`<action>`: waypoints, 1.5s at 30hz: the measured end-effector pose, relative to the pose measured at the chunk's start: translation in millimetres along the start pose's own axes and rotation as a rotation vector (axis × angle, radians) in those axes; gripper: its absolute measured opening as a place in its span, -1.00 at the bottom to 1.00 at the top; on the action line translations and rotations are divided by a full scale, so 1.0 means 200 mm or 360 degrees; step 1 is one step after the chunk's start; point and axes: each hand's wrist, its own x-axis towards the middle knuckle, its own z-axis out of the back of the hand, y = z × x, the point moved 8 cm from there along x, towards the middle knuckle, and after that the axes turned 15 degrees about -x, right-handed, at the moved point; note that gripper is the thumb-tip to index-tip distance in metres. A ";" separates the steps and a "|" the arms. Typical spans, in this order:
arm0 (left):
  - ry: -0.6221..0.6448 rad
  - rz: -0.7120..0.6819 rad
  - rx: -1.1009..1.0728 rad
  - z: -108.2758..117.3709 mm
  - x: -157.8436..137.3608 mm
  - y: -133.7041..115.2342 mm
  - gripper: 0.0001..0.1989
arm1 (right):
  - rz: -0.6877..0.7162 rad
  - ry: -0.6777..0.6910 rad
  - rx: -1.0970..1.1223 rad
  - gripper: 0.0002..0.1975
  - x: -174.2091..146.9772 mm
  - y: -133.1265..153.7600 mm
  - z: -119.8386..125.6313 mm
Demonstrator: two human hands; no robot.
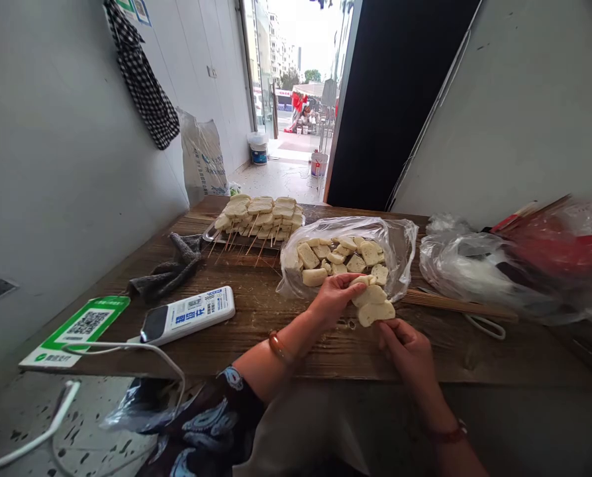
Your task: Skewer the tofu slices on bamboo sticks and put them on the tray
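Note:
My left hand (336, 295) is closed on a pale bread slice at the top of a short row of bread slices (375, 311), just in front of an open clear plastic bag (400, 248). My right hand (408, 348) pinches at the lower edge of that row; whatever lies between its fingertips is hidden. Many loose bread pieces (345, 254) fill the bag. Behind it to the left, a metal tray (209, 233) carries stacked skewered bread slices (259, 215), their thin sticks pointing toward me. More bamboo skewers (455, 303) lie right of the bag.
On the wooden table's left are a grey cloth (169, 268), a white payment device (191, 315) and a green QR card (85, 328), with a white cable (169, 361) over the edge. Crumpled plastic bags (514, 258) and a white-handled tool (487, 326) lie right.

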 end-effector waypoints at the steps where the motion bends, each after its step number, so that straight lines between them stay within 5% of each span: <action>1: 0.0004 0.0001 0.0008 0.00 0.00 0.01 -0.52 | -0.0011 0.0001 0.0020 -0.68 0.00 0.00 0.00; 9: 0.0001 0.0039 -0.0033 0.01 0.01 -0.01 -0.56 | 0.0049 0.0014 0.0076 -0.70 0.02 0.03 0.00; 16: -0.0205 -0.0043 -0.0083 0.11 0.03 -0.11 -0.54 | 0.0107 0.0131 -0.0109 -0.57 0.01 0.02 -0.05; 29: -0.0155 -0.0127 -0.0071 0.11 0.02 -0.05 -0.53 | 0.0115 -0.0025 -0.0353 -0.61 0.03 -0.01 0.01; 38: -0.0243 -0.0183 -0.0049 0.17 0.02 -0.08 -0.47 | 0.0228 0.0077 -0.0431 -0.65 0.03 0.03 -0.04; 45: -0.0183 -0.0207 -0.0265 0.18 0.05 -0.12 -0.32 | 0.0000 0.0018 -0.0288 -0.63 0.09 0.14 0.15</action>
